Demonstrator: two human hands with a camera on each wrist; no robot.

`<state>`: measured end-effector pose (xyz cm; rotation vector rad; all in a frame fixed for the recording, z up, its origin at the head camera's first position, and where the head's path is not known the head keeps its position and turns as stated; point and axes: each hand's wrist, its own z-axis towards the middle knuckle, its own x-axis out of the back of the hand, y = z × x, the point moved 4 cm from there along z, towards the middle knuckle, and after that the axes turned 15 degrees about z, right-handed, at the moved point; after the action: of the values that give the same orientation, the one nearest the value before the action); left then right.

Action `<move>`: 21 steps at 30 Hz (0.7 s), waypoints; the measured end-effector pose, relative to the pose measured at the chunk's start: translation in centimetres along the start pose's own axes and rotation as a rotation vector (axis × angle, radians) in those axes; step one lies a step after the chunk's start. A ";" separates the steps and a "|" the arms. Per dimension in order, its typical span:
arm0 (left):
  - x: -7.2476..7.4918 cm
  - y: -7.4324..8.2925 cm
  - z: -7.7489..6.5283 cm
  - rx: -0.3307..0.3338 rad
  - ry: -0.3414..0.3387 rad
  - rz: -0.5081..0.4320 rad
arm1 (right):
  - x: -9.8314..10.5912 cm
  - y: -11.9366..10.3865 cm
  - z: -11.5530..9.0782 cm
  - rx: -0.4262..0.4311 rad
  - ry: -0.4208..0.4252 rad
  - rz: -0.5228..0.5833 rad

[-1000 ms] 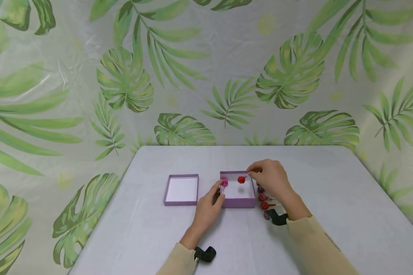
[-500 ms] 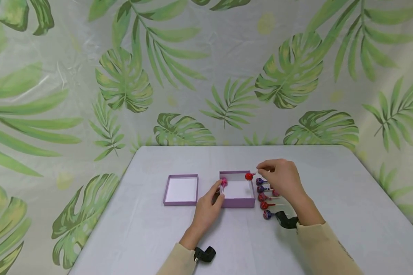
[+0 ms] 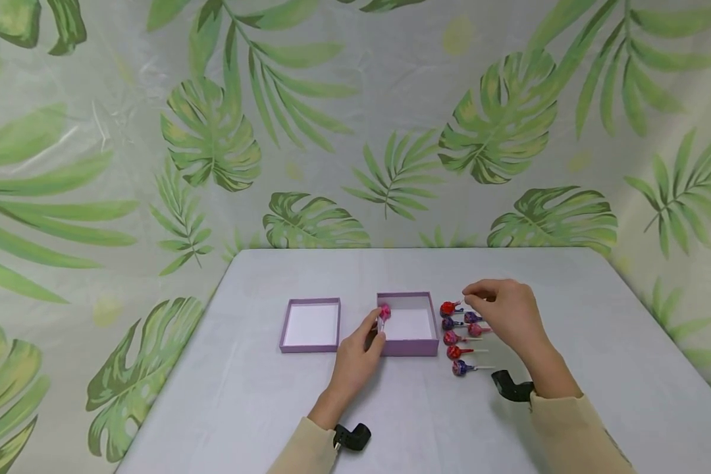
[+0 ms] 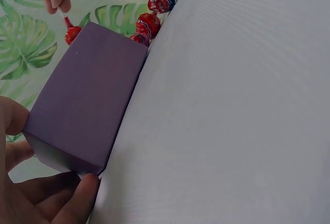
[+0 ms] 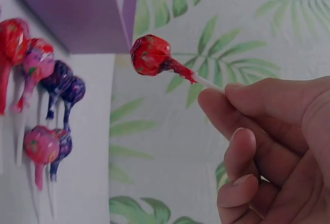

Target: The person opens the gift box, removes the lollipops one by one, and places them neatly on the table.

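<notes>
My right hand (image 3: 503,313) pinches the white stick of a red-wrapped lollipop (image 5: 150,55) between thumb and index finger. In the head view this lollipop overlaps the far end of a row of lollipops beside the purple box (image 3: 407,348). My left hand (image 3: 358,359) grips the box's left end; the left wrist view has its fingertips at the rim and the lower corner. A pink lollipop (image 3: 385,311) shows at the box's left wall, close by those fingers, its stick partly hidden. The rest of the box's white floor is visible.
A shallow purple-rimmed lid (image 3: 312,347) lies left of the box, its white inside up. Right of the box several lollipops (image 3: 459,368) in red, pink and dark blue wrappers lie with sticks pointing right. A leaf-print sheet (image 3: 308,131) hangs behind the table.
My right hand has carried the red lollipop rightward from over the box to above the row beside it. The left hand keeps its place on the box.
</notes>
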<state>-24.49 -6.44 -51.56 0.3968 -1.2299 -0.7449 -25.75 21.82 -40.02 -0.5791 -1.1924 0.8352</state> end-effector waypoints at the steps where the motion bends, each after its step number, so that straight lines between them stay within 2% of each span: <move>1: 0.0 0.0 0.0 -0.001 0.002 -0.002 | 0.1 0.1 -0.1 -0.007 -0.001 0.001; 10: 0.0 0.1 0.2 -0.023 -0.003 0.000 | 1.3 2.2 -1.4 -0.033 -0.005 -0.039; 21: 0.0 -0.1 0.0 -0.009 -0.003 0.002 | 1.6 5.3 -3.2 -0.059 -0.016 -0.053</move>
<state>-24.56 -6.53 -51.63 0.3871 -1.2287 -0.7496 -23.83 26.33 -44.14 -0.5877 -1.2448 0.7631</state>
